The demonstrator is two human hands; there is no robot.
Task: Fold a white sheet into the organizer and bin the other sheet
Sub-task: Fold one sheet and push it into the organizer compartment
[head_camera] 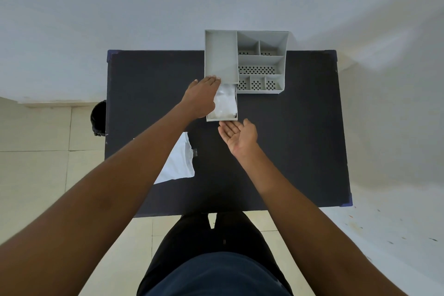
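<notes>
Folded sheet in the organizer drawer
Left hand lies flat, fingers spread, touching the folded sheet in the pulled-out drawer; right hand open, palm up, just near of it.

Folded sheet in organizer drawer; other sheet front-left on table.

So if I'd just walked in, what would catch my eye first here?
Probably the grey organizer at the far edge of the dark table, its drawer pulled out with a folded white sheet inside. The left hand rests over that drawer, and the right hand waits open, palm up, just in front of it. A second white sheet lies flat near the table's left side.
</notes>
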